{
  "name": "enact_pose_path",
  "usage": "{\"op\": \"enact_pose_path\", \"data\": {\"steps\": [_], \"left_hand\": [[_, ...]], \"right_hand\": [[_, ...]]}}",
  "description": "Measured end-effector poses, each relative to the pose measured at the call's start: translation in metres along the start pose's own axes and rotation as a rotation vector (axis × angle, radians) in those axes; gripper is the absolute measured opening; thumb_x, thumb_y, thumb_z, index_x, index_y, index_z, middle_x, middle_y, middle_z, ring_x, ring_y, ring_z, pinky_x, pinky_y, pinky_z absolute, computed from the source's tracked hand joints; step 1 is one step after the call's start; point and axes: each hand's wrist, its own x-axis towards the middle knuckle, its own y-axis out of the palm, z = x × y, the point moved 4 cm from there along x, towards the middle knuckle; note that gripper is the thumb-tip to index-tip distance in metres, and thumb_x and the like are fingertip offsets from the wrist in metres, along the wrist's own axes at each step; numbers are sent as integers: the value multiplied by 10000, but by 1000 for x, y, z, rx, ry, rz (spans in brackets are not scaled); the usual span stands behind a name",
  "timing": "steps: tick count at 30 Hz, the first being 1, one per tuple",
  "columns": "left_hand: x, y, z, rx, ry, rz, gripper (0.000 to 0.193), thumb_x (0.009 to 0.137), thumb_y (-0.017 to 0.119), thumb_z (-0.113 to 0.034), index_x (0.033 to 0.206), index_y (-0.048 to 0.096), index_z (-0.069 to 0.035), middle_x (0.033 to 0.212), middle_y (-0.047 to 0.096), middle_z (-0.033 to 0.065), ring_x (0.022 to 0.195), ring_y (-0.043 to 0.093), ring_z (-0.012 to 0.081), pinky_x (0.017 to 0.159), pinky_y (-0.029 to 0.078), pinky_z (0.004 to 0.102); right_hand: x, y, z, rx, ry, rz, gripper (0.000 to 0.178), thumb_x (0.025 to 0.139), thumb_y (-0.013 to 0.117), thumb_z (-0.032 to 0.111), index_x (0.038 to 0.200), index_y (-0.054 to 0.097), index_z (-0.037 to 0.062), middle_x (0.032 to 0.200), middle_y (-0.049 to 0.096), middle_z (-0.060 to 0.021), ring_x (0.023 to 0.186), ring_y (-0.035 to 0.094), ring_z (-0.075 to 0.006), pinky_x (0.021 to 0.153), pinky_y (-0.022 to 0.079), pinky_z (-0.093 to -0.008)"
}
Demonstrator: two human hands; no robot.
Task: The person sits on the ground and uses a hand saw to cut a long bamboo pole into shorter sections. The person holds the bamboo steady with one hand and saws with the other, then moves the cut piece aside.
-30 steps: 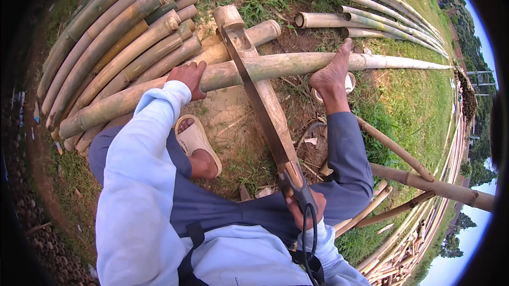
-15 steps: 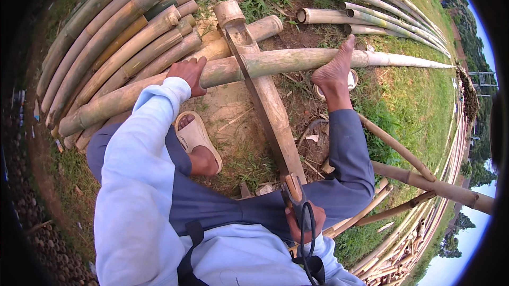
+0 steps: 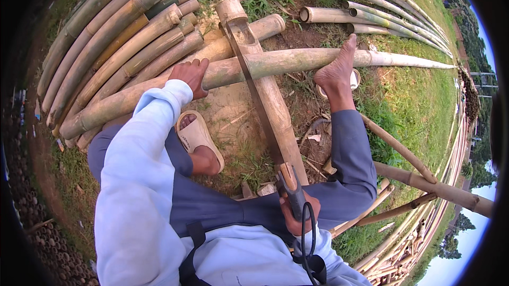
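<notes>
**Handsaw set across a bamboo pole, hand and foot holding it down**

The sawing step is in hand. In the lower middle of the frame the right hand (image 3: 298, 213) is clenched around the dark handle of a handsaw (image 3: 257, 92), whose long thin blade runs up and to the left until it crosses a bamboo pole (image 3: 297, 59) in the upper middle. The left hand (image 3: 192, 75) presses down on that same pole left of the blade, fingers spread over its top rather than wrapped round it. A bare foot (image 3: 335, 72) stands on the pole to the right of the blade, so the cut sits between hand and foot.

The pole rests across a thicker bamboo log (image 3: 273, 103) that lies lengthwise toward the person and serves as a rest. As I judge it, the next stroke calls for a straight push along the blade's line while hand and foot keep the round pole from rolling; how deep the cut has gone I cannot tell.

The pole is pale green-tan, smooth, ringed with nodes and tapering to a fine point at the right. The log is tan and hollow at its far end. At the upper left lies a stack of poles (image 3: 114, 37), cut ends showing; more lie on the grass at the upper right. A beige sandal (image 3: 195, 136) is on the other foot, on bare brown earth strewn with chips.
</notes>
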Motion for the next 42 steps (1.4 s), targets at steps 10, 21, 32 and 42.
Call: {"op": "enact_pose_path", "data": {"steps": [10,21,32,42], "left_hand": [[1,-5,11,-28,-15,-2,715,707,853,-407,1221,503,-55,1113,686,206,990,709,394,842,578,477],[13,-5,12,-45,-24,17,740,695,856,-414,1247,509,-63,1131,692,211,1019,700,405,872,569,481],[13,-5,6,-50,-10,90,791,661,864,-392,1282,493,-73,1150,669,204,1050,677,407,883,542,497],[24,-3,23,-28,21,43,784,654,870,-423,1228,492,-46,1141,681,204,1063,679,411,883,548,501]], "right_hand": [[89,41,-1,179,-49,8,178,883,736,22,1039,666,-26,773,629,-85,720,594,-120,686,493,-291],[121,44,0,180,-121,-33,115,886,732,26,946,654,-33,703,608,-42,650,534,-86,608,449,-283],[-21,-5,-9,-27,-49,-10,225,841,725,-14,1063,695,-1,716,642,-87,600,642,-182,606,502,-292],[-9,-7,7,3,-8,9,138,847,752,19,961,674,18,728,655,-119,603,661,-235,593,507,-332]]}}
